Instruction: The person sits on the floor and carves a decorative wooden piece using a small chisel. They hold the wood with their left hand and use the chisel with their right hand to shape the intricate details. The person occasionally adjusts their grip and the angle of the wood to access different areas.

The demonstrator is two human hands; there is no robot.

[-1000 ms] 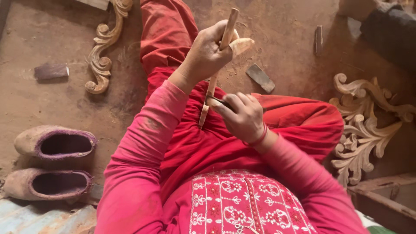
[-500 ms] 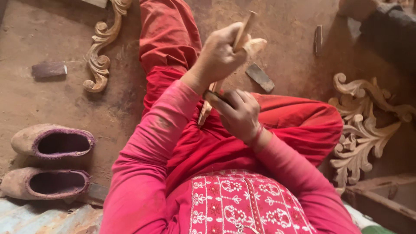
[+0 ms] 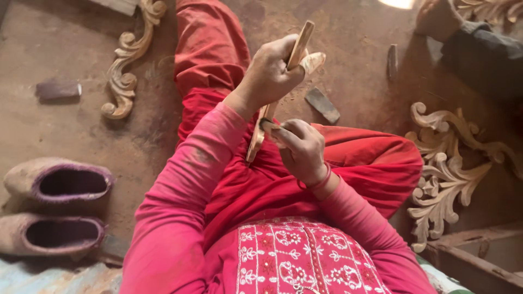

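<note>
The person sat on the floor [image 3: 87, 125] in red clothes, with a thin wooden strip [image 3: 298, 46] held up over the lap. The left hand [image 3: 269, 73] was clenched around the strip's upper part, and the strip ran from about one o'clock down toward seven o'clock, its lower end just over the red cloth. The right hand [image 3: 302, 149] was closed low on the strip, its fingers pinched on something small and pale pressed against the wood; whether that was sandpaper or a small blade could not be told.

To do this rubbing or scraping well, the upper grip had to stay firm so the slender strip would not bend or twist, and the lower hand's strokes ought to run along the grain with light, even pressure. Bracing the strip's foot against the thigh would have steadied it.

Around the lap lay a carved scroll [image 3: 128, 60] at eleven o'clock, a larger carved leaf ornament [image 3: 441, 174] at three o'clock, a small dark block [image 3: 322, 105] on the floor just past the hands, and a pair of shoes [image 3: 54, 204] at nine o'clock.
</note>
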